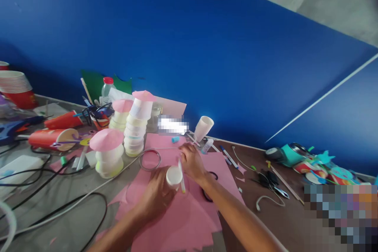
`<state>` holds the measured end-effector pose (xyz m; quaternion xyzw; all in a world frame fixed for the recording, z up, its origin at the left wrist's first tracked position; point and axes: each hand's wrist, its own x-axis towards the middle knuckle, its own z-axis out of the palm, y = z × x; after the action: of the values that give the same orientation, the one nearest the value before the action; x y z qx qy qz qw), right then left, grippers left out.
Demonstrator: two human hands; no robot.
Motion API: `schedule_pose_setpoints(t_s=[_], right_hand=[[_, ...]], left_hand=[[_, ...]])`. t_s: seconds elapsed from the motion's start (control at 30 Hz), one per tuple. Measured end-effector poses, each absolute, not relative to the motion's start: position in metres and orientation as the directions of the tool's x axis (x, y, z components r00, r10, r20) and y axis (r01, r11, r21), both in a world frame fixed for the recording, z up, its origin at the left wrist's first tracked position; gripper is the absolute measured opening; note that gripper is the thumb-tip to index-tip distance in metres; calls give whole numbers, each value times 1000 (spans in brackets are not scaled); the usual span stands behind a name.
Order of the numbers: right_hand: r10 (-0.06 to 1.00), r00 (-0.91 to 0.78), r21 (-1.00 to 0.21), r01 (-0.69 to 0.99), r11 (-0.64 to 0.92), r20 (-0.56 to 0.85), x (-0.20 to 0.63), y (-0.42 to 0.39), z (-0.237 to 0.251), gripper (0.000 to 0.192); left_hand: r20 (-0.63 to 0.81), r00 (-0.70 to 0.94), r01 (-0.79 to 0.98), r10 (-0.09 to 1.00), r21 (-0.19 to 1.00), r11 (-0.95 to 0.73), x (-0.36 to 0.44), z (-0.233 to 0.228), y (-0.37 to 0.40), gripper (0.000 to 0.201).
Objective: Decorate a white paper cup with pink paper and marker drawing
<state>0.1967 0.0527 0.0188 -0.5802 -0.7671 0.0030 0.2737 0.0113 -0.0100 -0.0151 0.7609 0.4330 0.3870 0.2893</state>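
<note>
My left hand (158, 193) is closed around a small white cup (174, 176), its round end facing up. Beside it, my right hand (193, 163) has curled fingers. A slim white pen-like stick (182, 177) with a yellowish end runs from those fingers along the cup's right side. A thin pale cable (165, 148) reaches the right fingertips; whether they touch it I cannot tell. Under both hands lies pink paper (180, 220). A blue cap (175, 139) rests on it, and dark scissor-like handles (206, 193) are partly hidden by my right forearm.
Left stand stacked white cups with pink cone tops (136, 130) (106, 153). Behind are a tilted white cup (203, 128) and a glue bottle (207, 146). Red cups (53, 138) and black cables (97, 194) lie left. A teal object (292, 153) sits right, before a blue wall (206, 67).
</note>
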Motion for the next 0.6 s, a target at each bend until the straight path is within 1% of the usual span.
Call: schedule_pose_setpoints(t_s=[0.07, 0.17, 0.23, 0.33, 0.43, 0.53, 0.6], right_hand=[[911, -176, -299, 907, 298, 373, 196, 77, 16, 38], [931, -192, -274, 920, 281, 311, 197, 109, 10, 50], [943, -204, -260, 926, 273, 264, 196, 123, 7, 51], [954, -223, -250, 930, 270, 199, 195, 132, 3, 48], [959, -232, -255, 929, 268, 164, 194, 131, 1, 42], [961, -224, -278, 924, 263, 165, 196, 125, 2, 35], [961, -204, -305, 918, 253, 185, 198, 119, 4, 33]], left_hand=[[340, 318, 426, 885, 783, -453, 11, -13, -11, 46], [356, 304, 419, 883, 783, -460, 12, -12, -11, 49], [359, 304, 421, 882, 780, -463, 12, -13, -12, 49], [346, 306, 419, 887, 788, -452, 12, -12, -12, 49], [345, 309, 410, 886, 793, -452, 12, -12, -12, 50], [366, 308, 409, 878, 783, -469, 12, -13, -11, 49], [381, 306, 408, 872, 775, -482, 12, -15, -10, 48]])
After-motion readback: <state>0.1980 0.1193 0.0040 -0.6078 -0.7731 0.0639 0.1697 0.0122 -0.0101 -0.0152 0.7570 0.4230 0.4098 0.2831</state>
